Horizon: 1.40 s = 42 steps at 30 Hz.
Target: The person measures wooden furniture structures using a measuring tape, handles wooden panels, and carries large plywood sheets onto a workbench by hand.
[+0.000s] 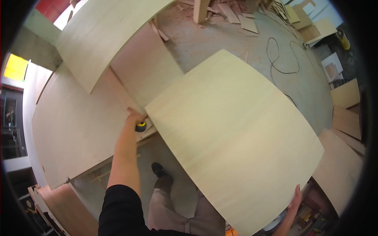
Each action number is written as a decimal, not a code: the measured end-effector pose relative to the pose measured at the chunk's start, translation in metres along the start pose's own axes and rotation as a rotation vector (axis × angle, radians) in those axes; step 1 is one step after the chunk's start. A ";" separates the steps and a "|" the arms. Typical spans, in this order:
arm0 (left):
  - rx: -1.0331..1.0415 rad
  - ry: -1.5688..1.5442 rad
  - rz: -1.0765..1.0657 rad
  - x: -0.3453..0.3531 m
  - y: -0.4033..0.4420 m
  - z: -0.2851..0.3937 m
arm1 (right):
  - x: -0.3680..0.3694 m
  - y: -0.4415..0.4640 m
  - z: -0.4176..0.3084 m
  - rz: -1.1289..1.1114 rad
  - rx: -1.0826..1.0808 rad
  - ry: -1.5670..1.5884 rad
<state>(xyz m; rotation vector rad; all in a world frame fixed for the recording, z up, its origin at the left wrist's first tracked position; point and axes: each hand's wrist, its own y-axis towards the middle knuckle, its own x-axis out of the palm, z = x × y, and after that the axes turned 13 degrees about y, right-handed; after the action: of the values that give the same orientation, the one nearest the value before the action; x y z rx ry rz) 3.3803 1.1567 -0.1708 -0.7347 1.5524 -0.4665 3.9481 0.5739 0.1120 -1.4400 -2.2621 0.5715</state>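
Note:
A pale plywood panel (236,137) spans the middle and right of the view, tilted above the floor. My right hand (295,198) grips its lower right edge, with the fingers partly hidden by the board. At the panel's left corner is my left hand (136,116), fingers apart, over the wooden worktable (82,122). Whether those fingers touch the corner I cannot tell. Just below this hand, a black and yellow tape measure (140,126) lies near the table's edge.
Another plywood sheet (106,35) overlaps the worktable at upper left. Wood offcuts (232,15) and sawdust litter the floor at the back. A dark cable (283,72) loops across the floor. More boards (342,161) stand at the right. My shoe (158,169) is beside the table.

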 end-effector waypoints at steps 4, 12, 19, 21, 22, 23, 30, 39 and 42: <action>-0.008 -0.227 -0.029 0.049 -0.053 -0.013 | 0.008 0.079 -0.101 0.032 -0.153 -0.147; 0.363 -0.921 -0.211 0.048 -0.298 0.122 | -0.043 0.062 -0.322 0.048 -0.403 -0.341; 0.965 -1.020 -0.343 0.022 -0.406 0.287 | 0.001 0.037 -0.309 0.305 -0.425 -0.955; 1.101 -0.981 -0.459 0.000 -0.429 0.332 | -0.006 0.065 -0.266 0.266 -0.433 -1.026; 1.128 -0.961 -0.557 -0.022 -0.450 0.351 | -0.010 0.078 -0.245 0.259 -0.444 -1.048; 1.169 -0.925 -0.615 -0.039 -0.459 0.373 | -0.017 0.090 -0.235 0.290 -0.410 -1.040; 1.282 -0.621 -0.885 -0.076 -0.412 0.524 | -0.093 0.131 -0.177 0.548 -0.124 -0.965; 1.086 -0.454 -0.950 -0.101 -0.443 0.832 | -0.151 0.228 -0.203 0.816 0.090 -0.762; 0.949 -0.462 -1.067 -0.098 -0.472 0.957 | -0.198 0.262 -0.250 0.844 0.251 -0.745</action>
<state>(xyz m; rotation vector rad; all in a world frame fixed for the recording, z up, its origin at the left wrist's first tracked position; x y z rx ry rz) 4.4063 1.0107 0.1022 -0.7626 0.2738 -1.5473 4.3557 0.5255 0.1591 -2.2741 -1.7896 1.8217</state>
